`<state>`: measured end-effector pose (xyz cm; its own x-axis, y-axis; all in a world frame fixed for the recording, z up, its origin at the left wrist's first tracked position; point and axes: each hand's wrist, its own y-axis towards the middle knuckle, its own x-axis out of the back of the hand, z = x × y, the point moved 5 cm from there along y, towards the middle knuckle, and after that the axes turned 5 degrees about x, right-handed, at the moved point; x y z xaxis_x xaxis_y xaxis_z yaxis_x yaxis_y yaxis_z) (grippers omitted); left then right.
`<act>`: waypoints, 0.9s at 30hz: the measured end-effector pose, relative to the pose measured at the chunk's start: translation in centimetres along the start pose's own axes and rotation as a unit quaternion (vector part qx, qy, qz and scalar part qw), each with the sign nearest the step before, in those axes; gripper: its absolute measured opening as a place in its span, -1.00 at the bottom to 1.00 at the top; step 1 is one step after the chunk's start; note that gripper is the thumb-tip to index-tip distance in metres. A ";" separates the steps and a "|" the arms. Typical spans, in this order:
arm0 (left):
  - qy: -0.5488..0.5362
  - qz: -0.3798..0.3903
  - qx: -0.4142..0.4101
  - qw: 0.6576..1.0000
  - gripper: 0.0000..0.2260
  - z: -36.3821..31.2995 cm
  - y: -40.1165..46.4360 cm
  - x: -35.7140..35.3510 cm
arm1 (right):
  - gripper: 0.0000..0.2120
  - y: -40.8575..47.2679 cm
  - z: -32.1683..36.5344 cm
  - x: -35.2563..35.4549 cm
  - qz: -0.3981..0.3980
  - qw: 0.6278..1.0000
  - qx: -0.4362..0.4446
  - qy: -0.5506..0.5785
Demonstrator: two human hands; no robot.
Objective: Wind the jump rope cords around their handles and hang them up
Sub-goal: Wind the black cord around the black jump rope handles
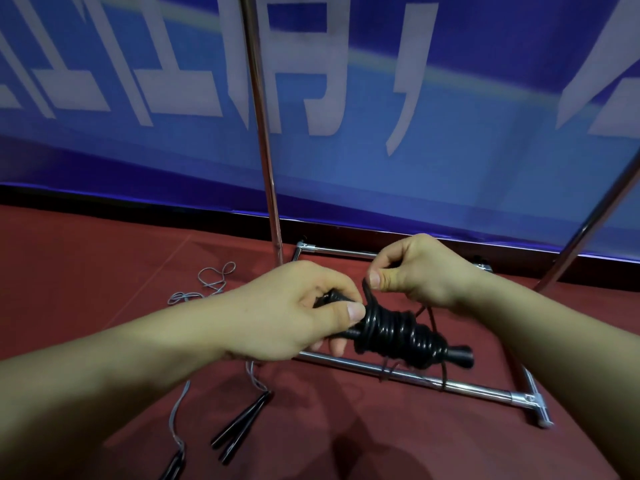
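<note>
Above the metal rack (pixel 408 375), the left hand (pixel 287 313) grips black handles (pixel 453 355) wrapped in black cord (pixel 391 332), and the right hand (pixel 419 271) pinches the cord's loose end.

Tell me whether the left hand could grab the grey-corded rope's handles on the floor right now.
Probably not yet: the left hand grips the black handles being wound. The floor handles lie bare below, nothing covering them, so the path looks free once it lets go.

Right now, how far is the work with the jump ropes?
Done: most of the black cord is coiled around its handles. In hand: the left hand grips the handles, the right hand pinches the loose end. Left: nothing hangs on the metal rack; the grey-cord rope lies unwound on the floor.
</note>
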<state>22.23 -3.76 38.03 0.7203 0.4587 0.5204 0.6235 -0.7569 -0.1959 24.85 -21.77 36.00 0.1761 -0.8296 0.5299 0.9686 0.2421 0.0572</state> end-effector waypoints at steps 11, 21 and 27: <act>-0.147 -0.183 -0.012 0.972 -0.83 0.0 0.8 1.7 | -0.68 -0.9 -1.3 -1.9 -0.096 0.992 -0.054 0.061; -0.074 -0.324 0.068 0.941 -0.82 3.0 1.8 3.7 | -0.67 -1.0 0.8 -6.1 -0.046 0.998 -0.017 0.028; -0.008 -0.342 0.076 0.937 -0.83 3.9 2.4 4.0 | -0.67 -1.7 2.5 -6.2 -0.003 0.997 -0.010 -0.077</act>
<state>27.78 -1.93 36.44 0.1414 0.8201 0.5544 0.9758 -0.2099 0.0616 21.66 -15.80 34.69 0.1423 -0.7437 0.6532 0.9731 0.2258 0.0451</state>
